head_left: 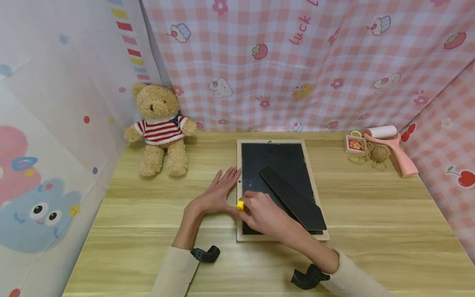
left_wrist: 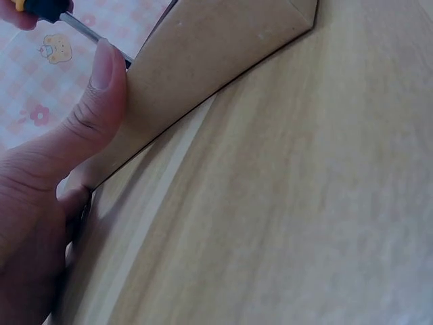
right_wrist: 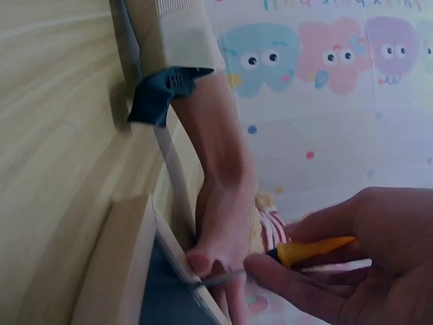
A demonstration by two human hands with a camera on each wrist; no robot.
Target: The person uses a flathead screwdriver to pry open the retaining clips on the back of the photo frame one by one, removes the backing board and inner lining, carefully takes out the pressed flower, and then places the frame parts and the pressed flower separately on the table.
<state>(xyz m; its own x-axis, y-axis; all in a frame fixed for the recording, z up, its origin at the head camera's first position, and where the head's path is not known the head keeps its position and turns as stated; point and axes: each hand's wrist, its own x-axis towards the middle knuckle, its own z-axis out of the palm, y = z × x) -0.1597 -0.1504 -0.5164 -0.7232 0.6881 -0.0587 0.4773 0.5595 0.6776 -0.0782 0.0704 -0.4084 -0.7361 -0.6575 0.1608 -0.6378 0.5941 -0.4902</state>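
Observation:
A wooden picture frame point(head_left: 239, 181) lies face down on the table, its black backing point(head_left: 276, 165) up and a black stand flap point(head_left: 293, 198) folded across it. My left hand point(head_left: 219, 187) lies flat on the table with straight fingers against the frame's left edge; its thumb point(left_wrist: 101, 74) presses the frame's side point(left_wrist: 203, 54). My right hand point(head_left: 256, 208) grips a small yellow-handled screwdriver point(head_left: 240, 205) at that left edge. The screwdriver's metal shaft point(right_wrist: 223, 277) reaches toward the inner rim beside the left thumb, with the yellow handle point(right_wrist: 311, 250) held in my fingers.
A teddy bear point(head_left: 161, 128) in a striped jumper sits at the back left. At the back right lie a ball of twine point(head_left: 380, 152), a pink lint roller point(head_left: 389, 142) and a small box point(head_left: 354, 144). Patterned cloth walls close three sides.

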